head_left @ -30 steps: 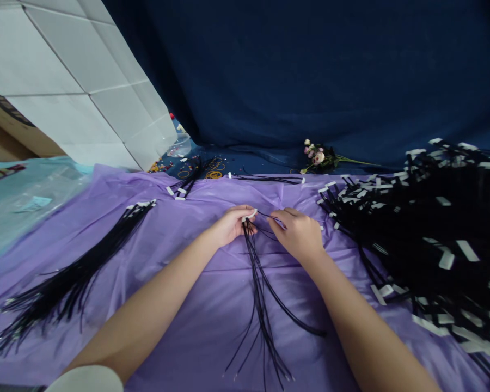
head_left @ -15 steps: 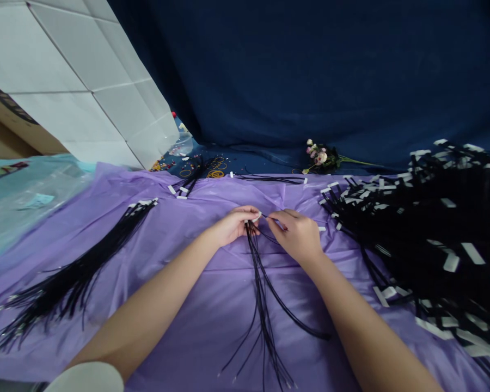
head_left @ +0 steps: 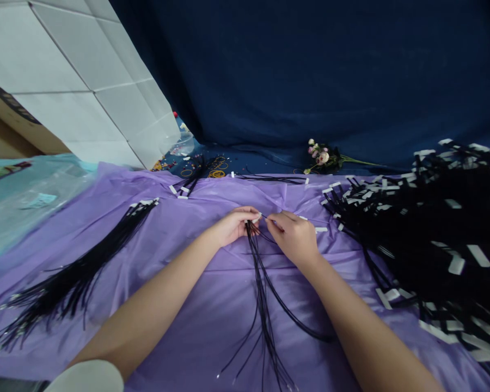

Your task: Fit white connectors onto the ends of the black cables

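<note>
In the middle of the head view, my left hand [head_left: 237, 224] is closed on a small white connector [head_left: 255, 218]. From it a bundle of thin black wires [head_left: 261, 294] hangs down over the purple cloth, with loose ends spread toward me. My right hand [head_left: 292, 235], just to the right, pinches one black wire between thumb and forefinger, close to the connector. That wire runs toward the white piece; whether its tip sits inside cannot be made out. White tabs lie on the cloth just beyond and beside my right hand.
A purple cloth [head_left: 200, 321] covers the work surface. At left lies a neat bundle of black wires [head_left: 93, 250] with white ends; at right a large heap of black wires [head_left: 416, 218] with white connectors. Artificial flowers [head_left: 322, 156] and yellow rubber bands [head_left: 216, 173] lie behind.
My right hand has shifted very slightly left, with the wire still pinched. My left hand holds the connector as before, and the view has moved a little.
</note>
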The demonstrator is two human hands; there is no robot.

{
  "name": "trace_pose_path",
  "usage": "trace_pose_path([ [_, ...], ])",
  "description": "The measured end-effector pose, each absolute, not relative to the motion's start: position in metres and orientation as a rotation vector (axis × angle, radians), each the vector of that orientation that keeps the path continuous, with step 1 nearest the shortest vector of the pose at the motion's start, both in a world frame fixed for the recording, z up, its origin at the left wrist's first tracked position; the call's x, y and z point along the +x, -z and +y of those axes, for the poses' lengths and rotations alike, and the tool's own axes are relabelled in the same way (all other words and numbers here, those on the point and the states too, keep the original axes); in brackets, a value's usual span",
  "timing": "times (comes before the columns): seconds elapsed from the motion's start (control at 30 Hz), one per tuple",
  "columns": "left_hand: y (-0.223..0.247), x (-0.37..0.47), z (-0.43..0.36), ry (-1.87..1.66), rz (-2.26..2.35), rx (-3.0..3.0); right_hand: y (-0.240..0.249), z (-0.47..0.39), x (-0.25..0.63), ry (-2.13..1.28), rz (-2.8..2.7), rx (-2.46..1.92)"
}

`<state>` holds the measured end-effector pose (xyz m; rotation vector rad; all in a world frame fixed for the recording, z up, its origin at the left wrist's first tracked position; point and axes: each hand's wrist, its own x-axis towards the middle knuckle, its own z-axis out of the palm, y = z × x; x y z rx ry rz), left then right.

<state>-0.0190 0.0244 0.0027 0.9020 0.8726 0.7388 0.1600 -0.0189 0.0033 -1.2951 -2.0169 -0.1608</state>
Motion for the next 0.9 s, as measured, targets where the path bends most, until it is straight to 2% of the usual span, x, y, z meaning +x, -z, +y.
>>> trace_pose_path([
  [0.9,-0.0035,-0.0189,0.0234,-0.723,0.882,0.906,-0.0012,-0.0193,0.1587,0.248,-2.054,-1.261],
])
